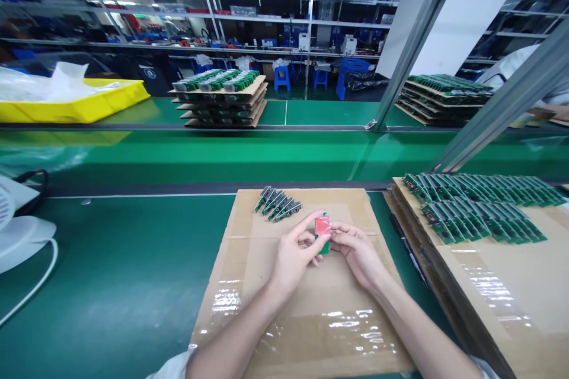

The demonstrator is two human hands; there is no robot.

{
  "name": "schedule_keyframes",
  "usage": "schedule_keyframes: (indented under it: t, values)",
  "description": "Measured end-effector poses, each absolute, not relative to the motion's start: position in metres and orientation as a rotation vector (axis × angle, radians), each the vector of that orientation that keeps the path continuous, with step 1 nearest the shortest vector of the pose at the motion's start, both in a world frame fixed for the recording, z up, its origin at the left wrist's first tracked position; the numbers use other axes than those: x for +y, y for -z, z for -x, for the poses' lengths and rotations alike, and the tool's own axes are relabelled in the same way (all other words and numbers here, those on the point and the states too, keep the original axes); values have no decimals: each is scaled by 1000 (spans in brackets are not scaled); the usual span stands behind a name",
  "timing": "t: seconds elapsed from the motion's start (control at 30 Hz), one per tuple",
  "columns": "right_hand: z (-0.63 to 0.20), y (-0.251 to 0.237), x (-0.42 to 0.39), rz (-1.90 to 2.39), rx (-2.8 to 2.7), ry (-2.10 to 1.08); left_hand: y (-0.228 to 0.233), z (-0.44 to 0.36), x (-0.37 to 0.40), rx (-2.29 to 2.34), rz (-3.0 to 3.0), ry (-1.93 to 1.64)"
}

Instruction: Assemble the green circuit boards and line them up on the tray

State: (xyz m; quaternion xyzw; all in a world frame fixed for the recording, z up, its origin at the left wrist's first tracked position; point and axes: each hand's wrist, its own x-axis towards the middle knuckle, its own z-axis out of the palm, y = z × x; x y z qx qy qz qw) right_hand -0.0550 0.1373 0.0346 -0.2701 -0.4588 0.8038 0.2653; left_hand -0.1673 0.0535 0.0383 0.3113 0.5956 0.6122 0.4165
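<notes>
A small green circuit board with a red face (322,225) is held up over the cardboard sheet (267,331). My left hand (294,251) grips it, fingers closed around its left side and the thumb across its lower part. At the board's right edge, my right hand (358,251) has thumb and fingertips pinched together, touching it; whether a bit of film is between them is too small to see. Several circuit boards (278,204) lean in a short row on the cardboard beyond my left hand.
On the right, stacked cardboard (498,308) carries rows of green boards (484,213), with a black pen (409,251) alongside. A white fan (22,228) stands left. Across the green belt (222,157) are a yellow tray (80,103), board stacks (222,98) and a metal post (411,53).
</notes>
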Motion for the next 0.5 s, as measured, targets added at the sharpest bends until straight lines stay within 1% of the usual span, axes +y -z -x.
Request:
schedule_keyframes:
  t: [0.5]
  values:
    - [53,-37,139,688,-1265,-2200,-39,166,53,1497,-795,-1541]
